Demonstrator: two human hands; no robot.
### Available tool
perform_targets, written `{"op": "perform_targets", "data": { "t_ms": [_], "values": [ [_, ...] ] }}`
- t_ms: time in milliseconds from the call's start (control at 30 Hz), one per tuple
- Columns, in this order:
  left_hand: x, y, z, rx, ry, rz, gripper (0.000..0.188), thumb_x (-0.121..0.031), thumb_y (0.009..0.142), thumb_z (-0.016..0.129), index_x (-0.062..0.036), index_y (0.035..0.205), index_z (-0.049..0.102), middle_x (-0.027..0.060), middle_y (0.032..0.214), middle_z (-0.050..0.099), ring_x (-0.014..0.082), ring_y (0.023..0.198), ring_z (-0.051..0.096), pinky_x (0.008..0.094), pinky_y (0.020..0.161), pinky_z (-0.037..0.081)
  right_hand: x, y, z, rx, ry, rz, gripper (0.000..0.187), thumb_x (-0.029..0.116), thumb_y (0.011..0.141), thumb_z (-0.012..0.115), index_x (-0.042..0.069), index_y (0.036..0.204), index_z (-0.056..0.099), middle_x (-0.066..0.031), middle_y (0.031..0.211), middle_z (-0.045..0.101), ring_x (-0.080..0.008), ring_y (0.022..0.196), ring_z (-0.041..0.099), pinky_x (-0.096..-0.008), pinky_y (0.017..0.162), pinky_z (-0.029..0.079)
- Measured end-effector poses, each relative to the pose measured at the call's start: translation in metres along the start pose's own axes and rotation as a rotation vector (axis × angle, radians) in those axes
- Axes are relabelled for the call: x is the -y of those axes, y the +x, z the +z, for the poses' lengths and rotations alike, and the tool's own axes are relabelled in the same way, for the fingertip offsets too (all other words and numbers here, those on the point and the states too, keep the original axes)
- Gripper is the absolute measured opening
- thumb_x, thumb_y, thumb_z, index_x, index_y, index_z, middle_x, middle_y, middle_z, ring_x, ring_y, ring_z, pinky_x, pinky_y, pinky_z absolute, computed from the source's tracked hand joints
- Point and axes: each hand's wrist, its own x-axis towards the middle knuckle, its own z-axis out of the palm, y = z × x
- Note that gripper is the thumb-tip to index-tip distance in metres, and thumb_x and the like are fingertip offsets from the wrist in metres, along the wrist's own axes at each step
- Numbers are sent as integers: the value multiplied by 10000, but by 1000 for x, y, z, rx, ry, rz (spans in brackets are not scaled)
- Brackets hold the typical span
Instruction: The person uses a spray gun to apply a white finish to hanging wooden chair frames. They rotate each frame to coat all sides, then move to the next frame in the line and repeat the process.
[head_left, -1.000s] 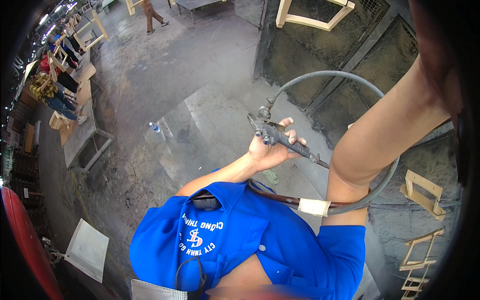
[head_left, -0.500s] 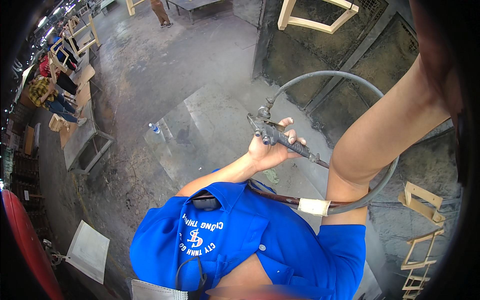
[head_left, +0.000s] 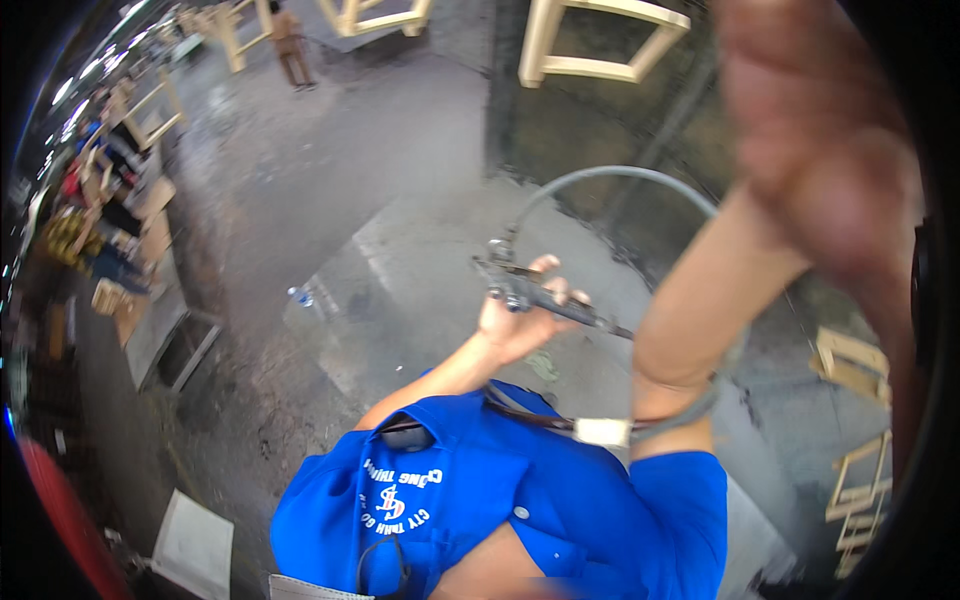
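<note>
Under you spreads a grey floor (head_left: pixel 265 385), darkly stained, with a paler, straight-edged area (head_left: pixel 415 260) ahead of you. There you have 1 small bottle (head_left: pixel 300 297) near its left edge and 1 crumpled greenish cloth (head_left: pixel 543 365). Well to your left stands a grey surface (head_left: pixel 150 345), blurred; on it lie brown boards (head_left: pixel 131 316), with pale wood (head_left: pixel 107 296) at their edge.

White lettering (head_left: pixel 405 475) and an emblem (head_left: pixel 389 501) mark the blue shirt (head_left: pixel 590 490).
</note>
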Motion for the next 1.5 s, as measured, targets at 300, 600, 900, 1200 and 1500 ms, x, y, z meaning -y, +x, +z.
{"op": "perform_targets", "data": {
  "t_ms": [300,600,900,1200,1500],
  "values": [
    [-10,6,-11,-650,519,-84,574,-590,1082,323,-132,1282,606,81,1230,683,253,1127,686,470,907,592,-73,-247,18,-260,-855,728,614,377,839,858,0,1285,668,-162,1290,670,-316,1253,618,-438,993,527],
    [26,55,-19,-344,1002,-462,719,-653,1093,207,-102,1487,447,131,1316,602,227,1159,639,428,891,583,-18,-344,-22,-575,-963,907,821,437,778,903,25,1395,552,-155,1316,654,-310,1198,651,-445,953,548],
    [80,109,17,243,1163,-1218,768,-626,1089,256,-15,1518,439,233,1273,675,338,1130,689,448,875,629,79,-397,-31,-1013,-976,1268,520,470,1003,673,26,1275,681,-152,1004,722,-257,849,710,-380,752,576],
    [169,242,29,262,1420,-134,621,-187,995,702,-25,1534,439,172,1460,564,280,1340,554,434,1137,424,205,-497,-83,-1606,-478,1066,506,425,1002,703,-9,1259,658,-115,966,739,-106,528,535,-276,488,458],
    [437,426,-12,42,1855,532,572,-413,1006,677,47,1326,560,304,1075,710,487,996,690,538,857,530,334,-524,-165,-1421,-600,1017,431,396,1022,678,-3,1183,691,-126,1107,744,-139,617,646,-305,619,542]
  ]
}}
